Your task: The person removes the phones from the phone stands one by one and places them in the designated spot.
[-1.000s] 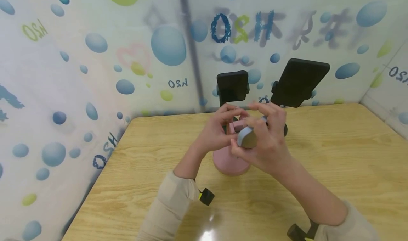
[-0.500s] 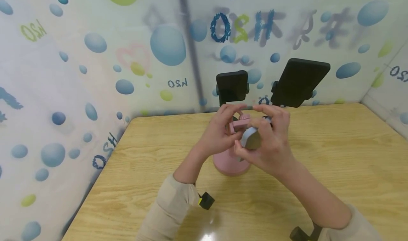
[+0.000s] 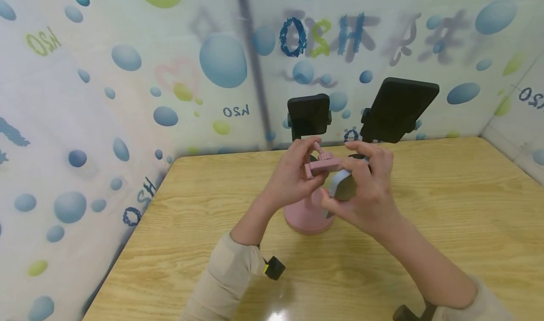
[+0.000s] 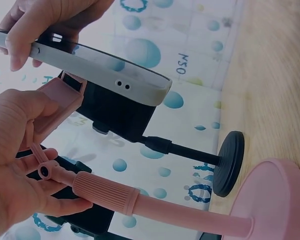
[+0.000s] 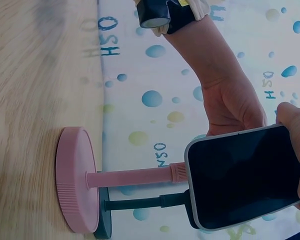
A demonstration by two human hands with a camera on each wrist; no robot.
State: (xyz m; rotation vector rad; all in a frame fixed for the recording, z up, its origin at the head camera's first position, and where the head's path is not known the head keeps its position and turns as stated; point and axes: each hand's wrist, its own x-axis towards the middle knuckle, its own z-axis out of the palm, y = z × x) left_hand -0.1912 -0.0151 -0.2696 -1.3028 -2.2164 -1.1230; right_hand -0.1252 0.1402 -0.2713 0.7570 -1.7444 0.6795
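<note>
A pink phone stand stands upright on the table, its round base flat on the wood. My left hand holds the stand's pink clamp at the top, the thumb lying over it. In the left wrist view, other fingers are behind the stand's jointed neck. My right hand grips one end of a smartphone with a pale edge and dark screen. The phone is tilted just right of the clamp. Whether the two touch, I cannot tell.
Behind the hands, a black phone holder and a larger black tablet-like device on a mount stand at the table's back edge. The wooden table extends to both sides. A patterned wall covering rises behind it.
My right hand has drawn the phone to the right and slightly down, so more of the pink clamp shows. My left hand has stayed nearly in place on the clamp.
</note>
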